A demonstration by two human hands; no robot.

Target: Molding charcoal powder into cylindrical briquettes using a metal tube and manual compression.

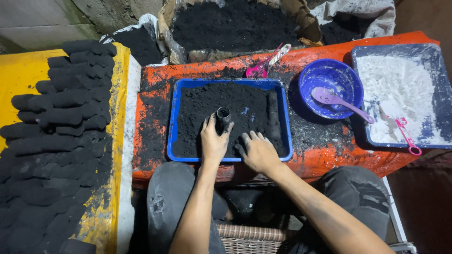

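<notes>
The left hand (214,141) is gripping a short black tube (222,116) standing upright in the blue tray (173,127) of black powder (197,108), while the right hand (258,151) is lying flat and empty on it. Nearby, a purple spoon (340,101) is sitting in a blue bowl (310,77).

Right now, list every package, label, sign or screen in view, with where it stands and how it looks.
No labels, signs or screens.
Sack: top right, behind the orange table; grey-white, open, black powder inside.
Sack: top, left of centre; white rim, black powder inside.
Basket: top centre; brown, torn lining, heaped with black powder.
</notes>
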